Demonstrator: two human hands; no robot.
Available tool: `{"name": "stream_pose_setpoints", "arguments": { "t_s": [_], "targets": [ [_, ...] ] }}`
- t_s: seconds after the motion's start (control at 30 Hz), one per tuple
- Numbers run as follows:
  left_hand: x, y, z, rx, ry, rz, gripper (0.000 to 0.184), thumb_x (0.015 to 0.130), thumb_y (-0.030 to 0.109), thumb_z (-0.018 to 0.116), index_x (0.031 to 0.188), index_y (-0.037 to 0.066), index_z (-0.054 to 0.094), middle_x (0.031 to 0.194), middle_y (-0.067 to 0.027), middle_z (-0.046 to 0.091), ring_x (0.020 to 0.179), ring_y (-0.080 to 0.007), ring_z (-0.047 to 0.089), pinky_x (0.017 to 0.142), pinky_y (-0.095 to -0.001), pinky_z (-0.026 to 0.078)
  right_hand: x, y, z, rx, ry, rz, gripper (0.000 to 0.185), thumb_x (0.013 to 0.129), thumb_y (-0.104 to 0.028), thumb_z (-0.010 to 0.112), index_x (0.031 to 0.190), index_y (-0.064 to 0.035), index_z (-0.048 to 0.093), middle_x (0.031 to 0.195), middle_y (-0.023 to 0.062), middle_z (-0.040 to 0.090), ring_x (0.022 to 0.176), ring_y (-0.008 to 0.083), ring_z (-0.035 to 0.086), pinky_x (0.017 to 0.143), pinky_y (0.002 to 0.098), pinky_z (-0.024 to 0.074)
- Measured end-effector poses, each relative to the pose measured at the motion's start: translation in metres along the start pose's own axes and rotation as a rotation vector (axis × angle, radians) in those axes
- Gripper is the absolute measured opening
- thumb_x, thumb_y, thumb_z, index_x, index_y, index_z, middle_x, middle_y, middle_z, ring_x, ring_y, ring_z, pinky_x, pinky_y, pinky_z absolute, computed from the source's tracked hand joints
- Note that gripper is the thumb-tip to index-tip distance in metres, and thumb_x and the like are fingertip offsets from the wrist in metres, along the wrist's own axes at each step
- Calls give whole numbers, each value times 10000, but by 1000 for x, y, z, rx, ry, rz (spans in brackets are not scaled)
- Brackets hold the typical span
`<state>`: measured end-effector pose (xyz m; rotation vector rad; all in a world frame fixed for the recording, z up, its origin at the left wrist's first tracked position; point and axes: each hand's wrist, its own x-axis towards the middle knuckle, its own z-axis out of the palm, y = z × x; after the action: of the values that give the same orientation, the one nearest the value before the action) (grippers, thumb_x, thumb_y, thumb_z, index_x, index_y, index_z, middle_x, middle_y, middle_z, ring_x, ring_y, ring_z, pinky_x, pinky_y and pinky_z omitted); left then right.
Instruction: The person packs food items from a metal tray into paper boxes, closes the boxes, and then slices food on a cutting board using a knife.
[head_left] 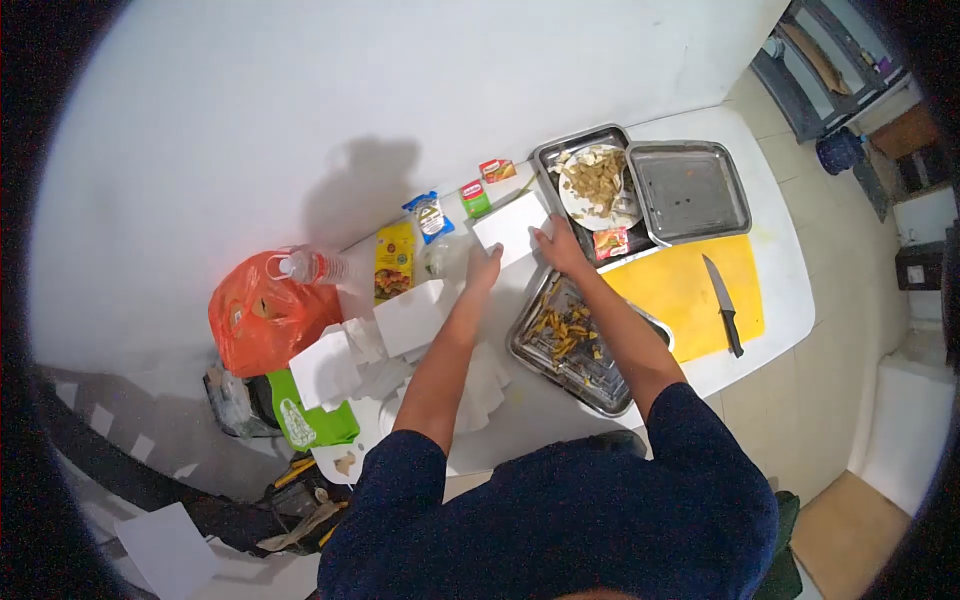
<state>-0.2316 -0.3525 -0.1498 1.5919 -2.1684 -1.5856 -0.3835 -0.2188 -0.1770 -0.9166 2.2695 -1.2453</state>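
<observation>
My left hand [484,266] and my right hand [562,246] are closed on the near side and right side of a white box [511,226], near the wall. To the right of the box, a metal tray [543,160] bears a white plate [572,207] with chopped light-brown food [597,182] and a small red packet [610,242]. Below my right forearm lies another metal tray [598,396] with dark and yellow scraps [562,328]. Left of my left arm stand an open white box [412,318] and crumpled white wrapping [375,378].
A knife [722,300] lies on the yellow cutting board [650,290], below a bare metal tray [690,190]. Along the wall are a blue packet [429,217], green packet [474,198], red packet [497,170] and yellow packet [394,260]. An orange bag [262,325] and plastic bottle [315,267] stand left.
</observation>
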Motion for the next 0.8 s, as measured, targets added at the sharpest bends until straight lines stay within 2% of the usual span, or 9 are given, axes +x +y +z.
{"name": "stream_pose_setpoints", "arguments": {
  "t_s": [0.13, 0.2, 0.3, 0.4, 0.5, 0.6, 0.73, 0.77, 0.8],
  "targets": [
    [67, -64, 31, -136, 66, 15, 864, 821, 522, 675, 1347, -108, 404, 1320, -286, 504, 1232, -388, 494, 1029, -429, 392, 11, -18, -13, 90, -216, 253, 709, 941, -406, 538, 1356, 141, 360, 1353, 357, 435, 1288, 439, 431, 1096, 409, 329],
    [86, -85, 44, -238, 112, 117, 849, 817, 538, 674, 1341, -85, 432, 1282, -257, 540, 1186, -369, 529, 997, -439, 420, 15, -1, -1, -20, -171, 129, 673, 962, -384, 497, 1347, 153, 366, 1351, 368, 432, 1289, 447, 426, 1099, 409, 324],
    [9, 1, 12, -348, -15, -148, 848, 807, 537, 688, 1368, -41, 424, 1268, -209, 551, 1145, -328, 547, 970, -426, 444, 10, 22, 13, 88, -102, 128, 658, 960, -379, 506, 1338, 146, 388, 1334, 360, 456, 1287, 441, 432, 1093, 410, 329],
    [9, -3, 0, -446, -218, -264, 835, 805, 481, 717, 1397, -8, 390, 1324, -172, 503, 1187, -294, 511, 961, -456, 452, 0, 13, 10, 120, -89, 140, 639, 958, -375, 513, 1335, 130, 409, 1324, 351, 472, 1273, 444, 447, 1076, 415, 346],
    [1, -5, 3, -533, -180, -253, 810, 805, 431, 742, 1406, 27, 378, 1380, -155, 447, 1221, -278, 477, 933, -508, 455, -9, -19, -12, 142, -78, 208, 589, 947, -372, 529, 1323, 77, 461, 1328, 338, 479, 1252, 437, 475, 1051, 422, 372],
    [-10, -9, -6, -695, -374, -258, 764, 806, 385, 766, 1400, 83, 392, 1426, -115, 401, 1254, -269, 449, 946, -537, 434, -15, -35, -23, 68, -41, 155, 568, 931, -354, 558, 1325, 48, 473, 1298, 330, 506, 1221, 437, 502, 1032, 428, 389],
    [-44, 7, -16, -614, -361, -201, 645, 813, 354, 773, 1336, 114, 482, 1357, -66, 494, 1229, -233, 476, 980, -493, 410, -38, -39, -37, 285, 29, 252, 541, 865, -320, 678, 1244, 32, 519, 1132, 198, 631, 1038, 309, 613, 901, 373, 470],
    [-63, 21, -23, -594, -373, -187, 622, 813, 342, 775, 1320, 109, 500, 1334, -59, 518, 1222, -224, 483, 979, -487, 411, -45, -32, -40, 576, -31, 270, 486, 821, -311, 733, 1150, -5, 547, 1074, 107, 627, 938, 198, 597, 816, 313, 480],
    [-82, 36, -29, -574, -383, -172, 599, 814, 330, 778, 1304, 103, 519, 1311, -52, 542, 1216, -216, 490, 978, -481, 412, -54, -24, -47, 608, -49, 267, 436, 804, -281, 751, 1120, -65, 541, 1033, 57, 612, 863, 158, 582, 749, 279, 467]
  ]
}}
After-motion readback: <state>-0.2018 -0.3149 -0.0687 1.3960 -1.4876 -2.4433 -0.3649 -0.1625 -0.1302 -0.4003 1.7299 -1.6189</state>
